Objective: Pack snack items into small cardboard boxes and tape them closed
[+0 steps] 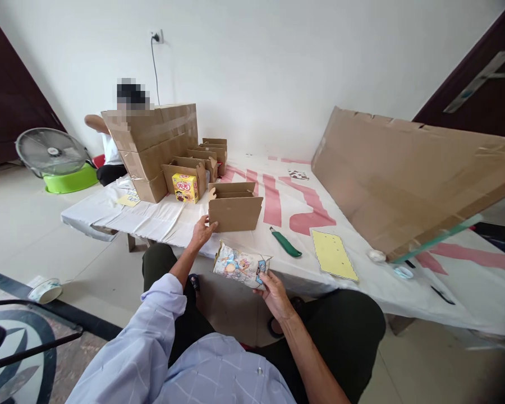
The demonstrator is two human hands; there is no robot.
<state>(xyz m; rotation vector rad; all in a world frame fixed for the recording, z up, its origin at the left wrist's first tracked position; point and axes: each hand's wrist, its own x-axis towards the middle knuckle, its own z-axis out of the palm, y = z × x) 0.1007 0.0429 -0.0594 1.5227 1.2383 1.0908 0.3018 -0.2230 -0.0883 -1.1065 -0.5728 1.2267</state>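
Observation:
My right hand (273,293) grips the right end of a white plastic packet (238,265) printed with cartoon figures, held just off the table's front edge. My left hand (203,232) is at the lower left corner of a small open cardboard box (234,214), thumb against its front and the other fingers around its side. The box stands upright with its top flaps raised; its inside is mostly hidden. Just right of it a green-handled utility knife (286,242) lies on the cloth, with a yellow patterned sheet (334,255) beyond it.
A yellow snack box (185,188) leans by a row of open cardboard boxes (210,157). Taped cartons (151,140) are stacked at left, with another person (111,148) behind. A large cardboard panel (412,174) stands at right. A fan (53,150) sits on the floor.

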